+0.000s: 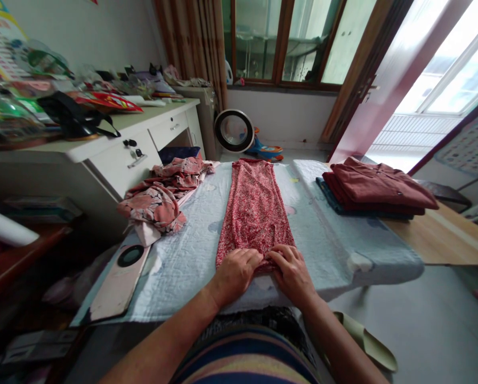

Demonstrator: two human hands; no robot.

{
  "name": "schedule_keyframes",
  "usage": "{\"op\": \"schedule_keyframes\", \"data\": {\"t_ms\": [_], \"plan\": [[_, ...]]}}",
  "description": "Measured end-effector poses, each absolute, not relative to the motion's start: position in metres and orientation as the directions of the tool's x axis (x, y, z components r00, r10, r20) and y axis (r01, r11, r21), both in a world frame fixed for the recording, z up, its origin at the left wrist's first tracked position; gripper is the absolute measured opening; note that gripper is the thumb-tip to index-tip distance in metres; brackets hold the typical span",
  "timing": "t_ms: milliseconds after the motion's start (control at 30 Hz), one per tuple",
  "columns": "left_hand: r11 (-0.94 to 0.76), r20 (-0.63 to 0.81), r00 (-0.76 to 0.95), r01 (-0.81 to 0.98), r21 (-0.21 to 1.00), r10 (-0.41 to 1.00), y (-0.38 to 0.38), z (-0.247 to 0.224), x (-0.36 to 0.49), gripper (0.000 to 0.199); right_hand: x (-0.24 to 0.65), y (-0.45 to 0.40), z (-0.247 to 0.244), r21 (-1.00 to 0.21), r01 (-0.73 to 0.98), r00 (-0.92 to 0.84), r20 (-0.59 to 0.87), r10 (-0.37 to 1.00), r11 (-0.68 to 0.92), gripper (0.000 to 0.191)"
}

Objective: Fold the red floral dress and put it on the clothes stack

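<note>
A red garment with a fine white pattern [257, 205] lies folded into a long strip down the middle of the cloth-covered table, its narrow end away from me. At its near edge, my left hand [241, 266] has its fingers curled down over the left part of the fabric. Close beside it, my right hand [289, 264] grips the same edge, thumb and fingers drawn together. The fingertips of both hands are partly hidden in the fabric. What kind of garment it is, I cannot tell.
A crumpled pink floral garment [159, 197] lies to the left, above a pale phone-like slab with a dark disc [114, 290]. Folded clothes [382, 186] are stacked at right. The light blue quilted cover [322, 240] hangs over the table's near edge. A drawer desk [122, 154] borders the left side.
</note>
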State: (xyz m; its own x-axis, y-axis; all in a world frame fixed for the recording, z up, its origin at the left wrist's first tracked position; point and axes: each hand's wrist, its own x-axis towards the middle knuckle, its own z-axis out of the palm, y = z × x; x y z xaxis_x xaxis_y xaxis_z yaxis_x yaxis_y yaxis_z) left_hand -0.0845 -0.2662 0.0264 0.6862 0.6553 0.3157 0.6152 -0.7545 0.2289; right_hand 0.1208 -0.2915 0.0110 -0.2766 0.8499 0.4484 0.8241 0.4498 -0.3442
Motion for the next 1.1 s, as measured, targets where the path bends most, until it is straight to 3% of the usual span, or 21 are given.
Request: {"op": "schedule_keyframes", "data": {"t_ms": [133,333,533,767,900,1100], "plan": [[-0.744,0.400,0.643,0.645,0.178,0.653,-0.271,0.021,-0.088,0.037,0.129,-0.295,0.006,-0.337,0.837,-0.271,0.431,0.861,0.432,0.047],[-0.745,0.379,0.659,0.652,0.143,0.649,-0.276,0.016,-0.093,0.027,0.148,-0.301,0.004,-0.313,0.858,-0.248,0.444,0.861,0.408,0.051],[-0.756,0.406,0.658,0.637,0.149,0.634,-0.273,0.009,-0.089,0.020,0.151,-0.304,0.002,-0.371,0.810,-0.270,0.451,0.851,0.454,0.030],[-0.793,0.312,0.729,0.569,0.218,0.609,-0.272,0.021,-0.093,0.021,0.153,-0.303,0.029,-0.494,0.720,-0.378,0.311,0.872,0.488,0.011],[-0.790,0.302,0.734,0.529,0.309,0.609,-0.271,0.035,-0.092,0.030,0.155,-0.294,0.038,-0.569,0.675,-0.330,0.335,0.882,0.469,0.015],[-0.772,0.300,0.714,0.552,0.315,0.632,-0.271,0.028,-0.084,0.041,0.154,-0.288,0.012,-0.491,0.777,-0.227,0.366,0.903,0.394,0.016]]}}
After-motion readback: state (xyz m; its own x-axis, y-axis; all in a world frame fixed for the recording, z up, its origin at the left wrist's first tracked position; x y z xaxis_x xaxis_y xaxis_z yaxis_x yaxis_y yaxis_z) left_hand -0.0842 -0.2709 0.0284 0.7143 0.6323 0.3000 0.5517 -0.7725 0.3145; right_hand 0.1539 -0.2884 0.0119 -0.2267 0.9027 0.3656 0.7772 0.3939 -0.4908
